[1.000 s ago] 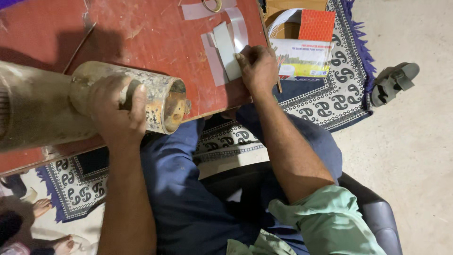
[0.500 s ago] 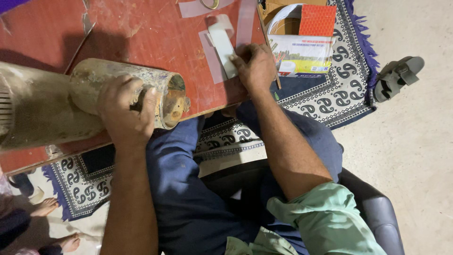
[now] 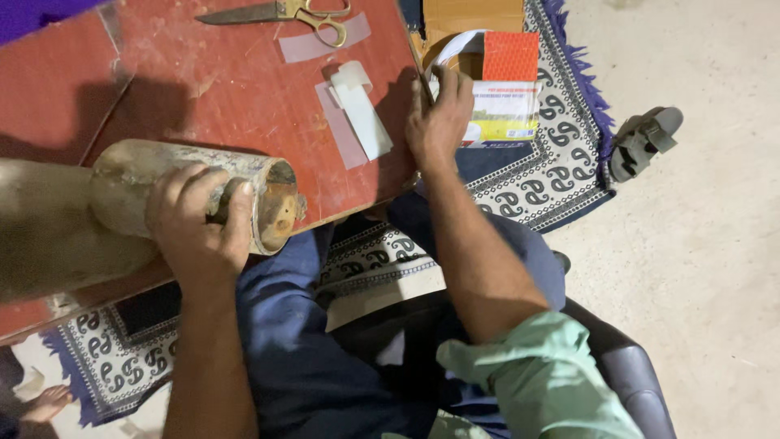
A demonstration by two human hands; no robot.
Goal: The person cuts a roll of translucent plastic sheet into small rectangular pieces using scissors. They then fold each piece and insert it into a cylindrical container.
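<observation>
We look down on a worn, rusty metal cylinder [image 3: 122,211] lying on its side along the near edge of a red surface [image 3: 211,89], its open, corroded end pointing toward our lap. Our left hand [image 3: 199,223] wraps over the top of the cylinder close to that end, fingers curled tight around it; this grip seems meant to pin the heavy piece so it cannot roll off the edge. Most of the cylinder's length runs out of view to the left, so we cannot tell how long it is.

Away from that grip, across the surface, our right hand [image 3: 439,110] rests at the far corner, fingers bent down over the edge. What they pinch, if anything, is hidden under the hand; a thin white band [image 3: 455,42] curves just beyond the fingertips, and we cannot say whether the hand has it. Just beside this hand lie pale strips of tape [image 3: 353,114], one curled up at its end, likely laid flat to be within easy reach. Farther off, a pair of scissors [image 3: 284,12] lies at the top of the view, partly cut off.

Past the right hand an open cardboard box [image 3: 475,20] holds a printed orange and yellow packet [image 3: 508,89]. A patterned rug [image 3: 536,183] covers the floor below, and a sandal [image 3: 646,138] sits well apart on bare concrete.
</observation>
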